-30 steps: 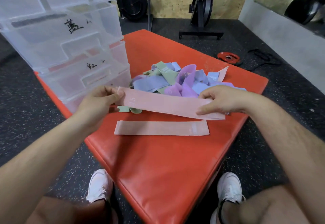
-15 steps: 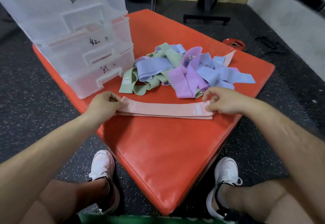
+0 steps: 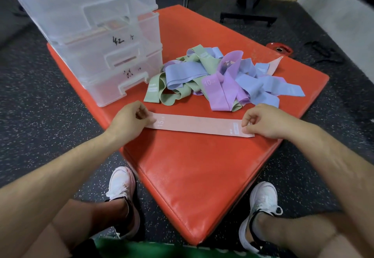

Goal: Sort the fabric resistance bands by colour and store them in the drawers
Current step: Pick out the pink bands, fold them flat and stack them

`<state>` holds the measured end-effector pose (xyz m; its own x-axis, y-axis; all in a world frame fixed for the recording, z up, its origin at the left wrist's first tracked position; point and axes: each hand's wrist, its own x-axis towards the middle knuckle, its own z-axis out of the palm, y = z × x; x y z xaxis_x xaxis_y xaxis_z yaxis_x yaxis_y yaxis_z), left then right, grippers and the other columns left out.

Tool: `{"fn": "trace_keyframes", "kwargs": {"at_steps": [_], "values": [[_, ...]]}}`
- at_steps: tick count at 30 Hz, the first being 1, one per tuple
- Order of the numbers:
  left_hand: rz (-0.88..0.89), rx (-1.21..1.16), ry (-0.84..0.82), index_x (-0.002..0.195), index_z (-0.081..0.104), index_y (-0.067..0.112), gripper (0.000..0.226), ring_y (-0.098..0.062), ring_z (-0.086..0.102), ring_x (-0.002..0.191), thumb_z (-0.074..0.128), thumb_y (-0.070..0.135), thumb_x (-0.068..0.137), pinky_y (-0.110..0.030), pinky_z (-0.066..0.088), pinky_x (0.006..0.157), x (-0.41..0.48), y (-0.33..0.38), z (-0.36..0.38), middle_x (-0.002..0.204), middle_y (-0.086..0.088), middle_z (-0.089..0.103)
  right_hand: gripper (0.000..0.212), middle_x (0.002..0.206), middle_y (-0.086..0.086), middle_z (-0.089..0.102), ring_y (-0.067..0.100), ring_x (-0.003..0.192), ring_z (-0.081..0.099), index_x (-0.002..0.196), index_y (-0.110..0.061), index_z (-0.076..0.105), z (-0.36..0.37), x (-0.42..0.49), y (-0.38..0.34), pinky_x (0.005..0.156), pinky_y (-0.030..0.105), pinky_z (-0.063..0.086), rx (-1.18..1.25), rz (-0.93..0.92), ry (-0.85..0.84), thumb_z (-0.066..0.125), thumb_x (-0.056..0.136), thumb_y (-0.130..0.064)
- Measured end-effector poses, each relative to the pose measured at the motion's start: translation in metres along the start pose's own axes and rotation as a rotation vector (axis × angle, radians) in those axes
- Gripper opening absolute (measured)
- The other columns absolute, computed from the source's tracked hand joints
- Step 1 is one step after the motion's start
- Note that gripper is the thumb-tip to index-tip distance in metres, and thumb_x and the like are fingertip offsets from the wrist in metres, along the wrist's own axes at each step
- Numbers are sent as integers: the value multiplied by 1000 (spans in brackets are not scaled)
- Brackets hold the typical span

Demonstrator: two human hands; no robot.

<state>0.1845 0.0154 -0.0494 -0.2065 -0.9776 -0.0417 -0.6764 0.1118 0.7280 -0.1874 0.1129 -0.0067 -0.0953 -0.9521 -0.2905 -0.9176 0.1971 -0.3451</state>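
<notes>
Pink band [image 3: 198,125] lies flat on orange mat [image 3: 192,176], just before mixed pile [image 3: 222,79]. Left hand [image 3: 129,123] pinches its left end, right hand [image 3: 267,123] pinches its right end. I advise: square edges, smooth flat, then lift level toward matching drawer of drawer unit [image 3: 105,55].

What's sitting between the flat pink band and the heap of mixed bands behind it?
Only a narrow strip of bare red mat; the head view shows the pink band lying apart from the heap.
</notes>
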Motion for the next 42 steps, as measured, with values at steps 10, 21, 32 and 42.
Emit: {"fn": "trace_keyframes", "kwargs": {"at_steps": [10, 21, 32, 42], "values": [[204, 150, 23, 82, 63, 22, 6, -6, 53, 76, 67, 17, 84, -20, 37, 62, 4, 53, 20, 89, 4, 54, 11, 94, -10, 45, 13, 90, 55, 97, -35, 67, -14, -4, -13, 76, 30, 44, -106, -53, 43, 68, 88, -42], [656, 138, -146, 131, 60, 20, 43, -16, 52, 119, 65, 20, 89, -25, 36, 100, 40, 181, 119, 128, 3, 60, 26, 119, -1, 56, 21, 107, 58, 118, -33, 63, -53, 20, 7, 94, 39, 49, 0, -13, 253, 56, 93, -29], [669, 223, -110, 142, 50, 30, 44, -9, 38, 140, 53, 38, 98, -31, 24, 113, 83, 214, 168, 149, 13, 47, 36, 138, 3, 56, 35, 126, 49, 123, -32, 64, -59, 113, 77, 101, 42, 39, 166, 404, 399, 39, 96, -33], [669, 175, -125, 135, 56, 28, 39, -8, 43, 132, 56, 34, 96, -22, 26, 106, 87, 212, 161, 140, 14, 54, 11, 110, -2, 57, 33, 123, 45, 90, -27, 57, -51, 128, 80, 106, 44, 32, 274, 451, 357, 49, 87, -33]]}}
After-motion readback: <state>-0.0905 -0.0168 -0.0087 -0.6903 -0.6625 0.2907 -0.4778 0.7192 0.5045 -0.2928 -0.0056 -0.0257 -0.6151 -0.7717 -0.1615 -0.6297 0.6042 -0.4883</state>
